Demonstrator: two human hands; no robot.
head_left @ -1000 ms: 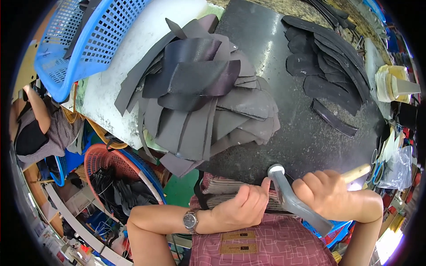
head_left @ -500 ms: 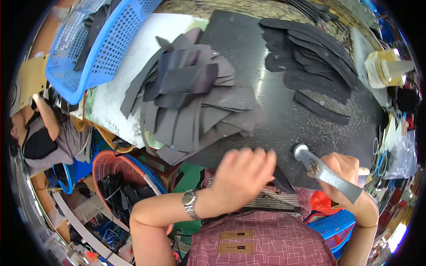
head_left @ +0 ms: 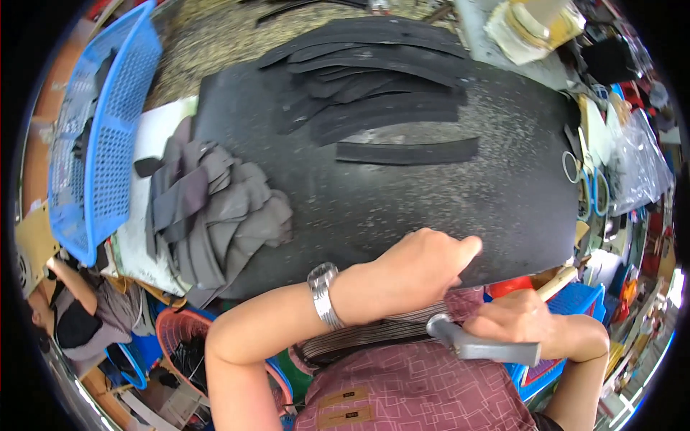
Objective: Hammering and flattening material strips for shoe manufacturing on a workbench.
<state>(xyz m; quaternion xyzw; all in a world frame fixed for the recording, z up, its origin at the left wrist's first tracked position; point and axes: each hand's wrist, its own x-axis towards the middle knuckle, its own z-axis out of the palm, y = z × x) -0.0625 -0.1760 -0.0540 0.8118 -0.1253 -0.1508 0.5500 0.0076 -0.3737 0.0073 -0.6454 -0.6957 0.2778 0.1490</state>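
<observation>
My right hand [head_left: 514, 317] is closed around a hammer [head_left: 499, 350], low at the front of the black work board [head_left: 402, 208]. The metal hammer head is close to my body, and the pale wooden handle sticks out on the far side of my fist. My left hand [head_left: 424, 269], with a watch on the wrist, hovers over the board's near edge. Its fingers are curled together, and whatever they may hold is hidden. Beyond it a curved black strip [head_left: 407, 151] lies alone, just in front of a layered pile of similar strips [head_left: 366, 54].
A heap of dark grey cut pieces [head_left: 223, 208] covers the board's left end, near a blue basket [head_left: 108, 158]. Scissors [head_left: 593, 190] and a clear plastic bag [head_left: 643, 165] are at the right; a yellowed container [head_left: 528, 36] stands at back right. Another person [head_left: 100, 309] sits far left.
My view has turned right. The hammer has come down toward my body, over the front edge. My left hand has gone from blurred, loosely bent fingers to a curled shape.
</observation>
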